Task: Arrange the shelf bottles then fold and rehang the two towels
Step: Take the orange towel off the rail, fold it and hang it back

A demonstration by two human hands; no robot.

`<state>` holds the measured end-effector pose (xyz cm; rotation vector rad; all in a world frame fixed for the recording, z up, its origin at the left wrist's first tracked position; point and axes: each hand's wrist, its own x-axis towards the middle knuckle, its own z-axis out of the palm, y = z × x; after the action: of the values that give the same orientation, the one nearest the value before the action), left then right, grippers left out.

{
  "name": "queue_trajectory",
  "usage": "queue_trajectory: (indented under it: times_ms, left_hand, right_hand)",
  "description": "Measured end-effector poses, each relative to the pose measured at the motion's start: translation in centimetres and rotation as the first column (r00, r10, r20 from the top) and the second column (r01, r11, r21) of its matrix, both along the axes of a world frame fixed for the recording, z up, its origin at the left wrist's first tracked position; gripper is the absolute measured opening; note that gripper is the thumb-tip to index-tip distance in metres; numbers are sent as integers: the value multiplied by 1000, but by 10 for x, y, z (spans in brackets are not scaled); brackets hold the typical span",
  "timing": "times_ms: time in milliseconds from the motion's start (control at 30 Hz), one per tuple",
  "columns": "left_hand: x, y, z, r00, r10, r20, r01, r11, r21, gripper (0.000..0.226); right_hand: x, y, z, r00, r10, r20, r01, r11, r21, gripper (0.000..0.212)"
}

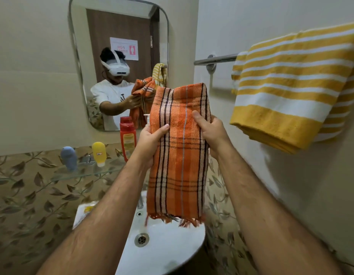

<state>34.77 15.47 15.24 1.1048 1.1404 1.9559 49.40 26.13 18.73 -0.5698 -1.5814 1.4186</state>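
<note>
An orange plaid towel (180,155), folded into a long narrow strip, hangs upright above the sink. My left hand (150,141) grips its left edge and my right hand (211,132) grips its right edge, thumbs on the front. A yellow and white striped towel (291,92) hangs folded over the metal towel bar (215,60) on the right wall. On the glass shelf (83,173) stand a blue bottle (69,158), a yellow bottle (99,153) and a tall red bottle (128,139). A white pump bottle (146,119) is mostly hidden behind the orange towel.
A white sink (172,241) with a drain lies below my arms, a white packet (84,212) on its left side. A wall mirror (118,62) reflects a person wearing a headset. Leaf-patterned tiles cover the lower wall.
</note>
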Motion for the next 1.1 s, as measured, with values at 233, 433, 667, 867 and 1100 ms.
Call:
queue_trajectory:
  times_ms: [233,433,667,867,1100]
  left_hand:
    - [-43,55,19,1000,-11,-15,13,993,116,39]
    - [-83,89,64,995,-83,-50,92,970,223,30]
    - [-103,133,130,972,-189,-142,223,933,282,39]
    - [-88,171,186,935,-182,-304,284,899,335,33]
    - [-54,221,220,892,-135,-431,288,905,314,44]
  right_hand:
    - [-25,17,10,989,-142,44,130,970,207,48]
    - [-67,21,59,944,-326,-45,318,869,380,35]
    - [-83,31,122,837,-530,-134,524,709,471,29]
    - [-72,38,177,636,-741,-216,692,423,585,34]
    - [-55,55,204,393,-898,-198,746,186,639,58]
